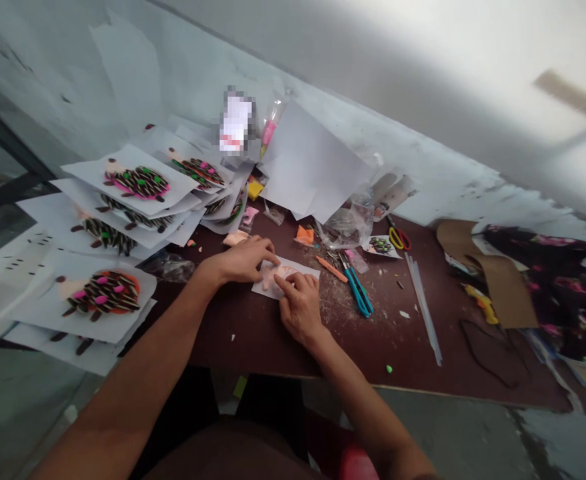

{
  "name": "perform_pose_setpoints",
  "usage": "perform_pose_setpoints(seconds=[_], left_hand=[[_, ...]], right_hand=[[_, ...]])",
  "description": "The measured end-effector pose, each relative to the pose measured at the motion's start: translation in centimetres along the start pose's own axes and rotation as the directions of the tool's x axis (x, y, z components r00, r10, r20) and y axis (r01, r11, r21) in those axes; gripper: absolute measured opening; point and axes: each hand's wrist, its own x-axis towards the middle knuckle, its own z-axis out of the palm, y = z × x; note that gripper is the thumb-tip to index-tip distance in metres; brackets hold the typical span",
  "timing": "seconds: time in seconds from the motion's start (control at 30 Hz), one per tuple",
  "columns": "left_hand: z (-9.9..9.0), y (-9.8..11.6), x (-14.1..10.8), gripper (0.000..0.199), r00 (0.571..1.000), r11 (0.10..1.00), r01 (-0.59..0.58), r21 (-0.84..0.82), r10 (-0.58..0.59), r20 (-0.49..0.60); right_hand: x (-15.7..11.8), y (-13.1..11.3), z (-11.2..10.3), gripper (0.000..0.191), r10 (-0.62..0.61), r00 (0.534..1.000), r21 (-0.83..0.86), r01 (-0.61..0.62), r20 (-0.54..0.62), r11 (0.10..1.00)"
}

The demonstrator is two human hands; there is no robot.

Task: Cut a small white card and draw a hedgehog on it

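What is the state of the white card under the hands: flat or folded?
Flat: the white card lies spread on the table, with no visible fold, under the left hand and right hand.

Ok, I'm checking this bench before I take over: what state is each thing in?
Left hand, fingertips on the white card
Right hand, pressing the pink foam piece
Teal-handled scissors, closed, lying on the table
Foam hedgehog cards, piled, overlapping
Clear glue sticks, loose on the table

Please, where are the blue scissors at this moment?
In the head view, the blue scissors lie on the dark table, right of the right hand, beside an orange strip.
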Motion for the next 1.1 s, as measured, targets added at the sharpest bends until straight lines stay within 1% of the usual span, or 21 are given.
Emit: perform_pose_setpoints(seconds=[0.07, 0.2, 0.33, 0.47, 0.63, 0.73, 0.87, 1.0, 1.1], left_hand=[[-0.05, 0.05, -0.01, 0.046, 1.000, 1.000, 0.001, 0.006, -0.001, 0.003], [0.02, 0.02, 0.03, 0.048, 1.000, 1.000, -0.007, 0.022, 0.007, -0.002], [0.22, -0.04, 0.07, 0.047, 1.000, 0.999, -0.011, 0.032, 0.012, -0.016], [0.37, -0.10, 0.07, 0.046, 1.000, 1.000, -0.008, 0.007, 0.008, -0.025], [0.42, -0.26, 0.08, 0.042, 0.999, 1.000, -0.015, -0.008, 0.014, -0.030], [0.31, -0.16, 0.05, 0.039, 0.999, 1.000, -0.018, 0.006, 0.018, -0.033], [0.08, 0.20, -0.05, 0.038, 0.999, 0.999, -0.001, 0.040, 0.003, -0.038], [0.01, 0.36, -0.08, 0.043, 0.999, 0.998, 0.016, 0.064, -0.014, -0.033], [0.08, 0.26, -0.03, 0.044, 1.000, 0.997, 0.010, 0.070, -0.008, -0.029]], right_hand=[[-0.04, -0.01, 0.08, 0.038, 0.021, 1.000, -0.014, -0.021, -0.016, 1.000], [-0.02, -0.33, -0.07, 0.030, -0.031, 0.999, -0.068, 0.033, 0.037, 0.997], [0.09, -0.61, -0.34, 0.036, -0.078, 0.992, -0.080, 0.085, 0.095, 0.993], [0.19, -0.65, -0.47, 0.042, -0.078, 0.989, -0.049, 0.085, 0.126, 0.995], [0.24, -0.55, -0.35, 0.049, -0.019, 0.995, -0.042, 0.024, 0.099, 0.999], [0.32, -0.58, -0.21, 0.052, -0.007, 0.993, -0.067, 0.015, 0.117, 0.998], [0.39, -0.71, -0.13, 0.046, -0.014, 0.992, -0.079, 0.024, 0.126, 0.997], [0.26, -0.65, -0.18, 0.041, -0.023, 0.995, -0.038, 0.026, 0.095, 0.999], [0.14, -0.50, -0.18, 0.042, -0.022, 0.998, -0.004, 0.022, 0.059, 1.000]])
